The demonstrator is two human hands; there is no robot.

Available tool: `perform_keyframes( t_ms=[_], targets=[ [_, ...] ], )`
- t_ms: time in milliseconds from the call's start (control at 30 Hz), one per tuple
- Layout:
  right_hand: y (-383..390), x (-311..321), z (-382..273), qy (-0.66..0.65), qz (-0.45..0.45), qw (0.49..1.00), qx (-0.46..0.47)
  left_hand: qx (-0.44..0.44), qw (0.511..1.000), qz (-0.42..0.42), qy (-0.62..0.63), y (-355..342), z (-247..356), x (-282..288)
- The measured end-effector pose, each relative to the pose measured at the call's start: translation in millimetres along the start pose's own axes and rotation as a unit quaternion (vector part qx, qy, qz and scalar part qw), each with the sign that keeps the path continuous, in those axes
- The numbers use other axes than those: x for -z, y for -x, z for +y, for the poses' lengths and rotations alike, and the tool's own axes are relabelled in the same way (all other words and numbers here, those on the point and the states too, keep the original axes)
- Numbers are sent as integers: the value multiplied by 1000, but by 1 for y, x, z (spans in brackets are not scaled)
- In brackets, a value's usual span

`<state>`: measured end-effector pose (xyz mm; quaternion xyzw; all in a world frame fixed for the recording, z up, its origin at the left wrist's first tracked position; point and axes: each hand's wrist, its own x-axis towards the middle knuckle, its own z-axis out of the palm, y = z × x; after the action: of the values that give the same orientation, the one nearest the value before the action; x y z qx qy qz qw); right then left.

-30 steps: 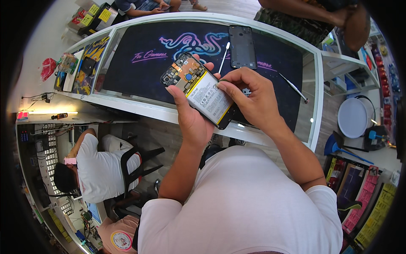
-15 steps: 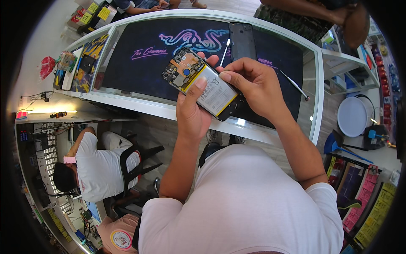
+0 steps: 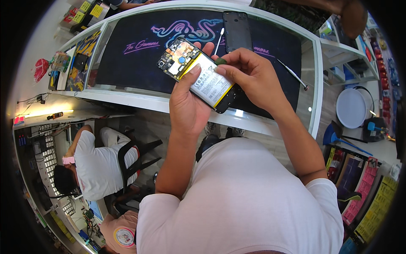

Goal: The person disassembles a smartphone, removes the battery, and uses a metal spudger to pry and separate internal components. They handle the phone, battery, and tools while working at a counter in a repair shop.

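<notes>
An opened smartphone (image 3: pixel 209 84) lies tilted in my left hand (image 3: pixel 188 99), its bare circuit board at the upper left and the white battery below. The thumb of that hand presses on the battery's edge, while its other fingers wrap behind the phone. Over the phone's right edge, my right hand (image 3: pixel 256 78) pinches a small dark green pick-like piece (image 3: pixel 220 62) between thumb and fingers. Its tip is beside the battery; whether it touches is unclear. Beyond the hands, a dark phone back cover (image 3: pixel 237 30) and a slim white-tipped tool (image 3: pixel 220 39) lie on the black mat (image 3: pixel 127 70).
A thin screwdriver (image 3: pixel 292 75) rests on the mat to the right. The mat sits on a white-framed glass counter (image 3: pixel 316 84). To the left, a person in a white shirt (image 3: pixel 101 165) sits on a black chair (image 3: pixel 141 154). Another person's arm (image 3: pixel 353 19) shows at the far right.
The phone and both hands have shifted slightly left and up in the picture, as has the counter. The green piece in my right fingers now shows. My left hand still holds the phone.
</notes>
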<state>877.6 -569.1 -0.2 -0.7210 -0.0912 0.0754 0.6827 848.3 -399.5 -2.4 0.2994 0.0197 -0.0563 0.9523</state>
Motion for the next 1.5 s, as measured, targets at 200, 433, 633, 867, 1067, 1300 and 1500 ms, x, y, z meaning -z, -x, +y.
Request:
perform_keyframes(
  t_ms=[200, 433, 633, 867, 1067, 1300, 1500],
  targets=[
    [-1, 9, -13, 151, 30, 979, 131, 11, 998, -55, 20, 7, -4, 7],
    [-23, 48, -44, 313, -45, 877, 362, 179, 955, -168, 166, 22, 8, 22],
    [-37, 54, -49, 351, -98, 851, 378, 266, 950, -145, 81, -3, 10, 12],
    [-58, 24, -29, 374, -159, 801, 439, 253, 962, -97, 23, -41, 17, 20],
    [-50, -18, -20, 231, -117, 944, 207, 73, 997, -11, -25, -45, 29, 22],
    [-79, -81, -35, 319, -132, 920, 186, 12, 999, -26, 17, -46, 66, 47],
    [-121, -127, 6, 277, -109, 904, 306, 13, 998, -1, -54, -70, 89, 81]
  ],
)
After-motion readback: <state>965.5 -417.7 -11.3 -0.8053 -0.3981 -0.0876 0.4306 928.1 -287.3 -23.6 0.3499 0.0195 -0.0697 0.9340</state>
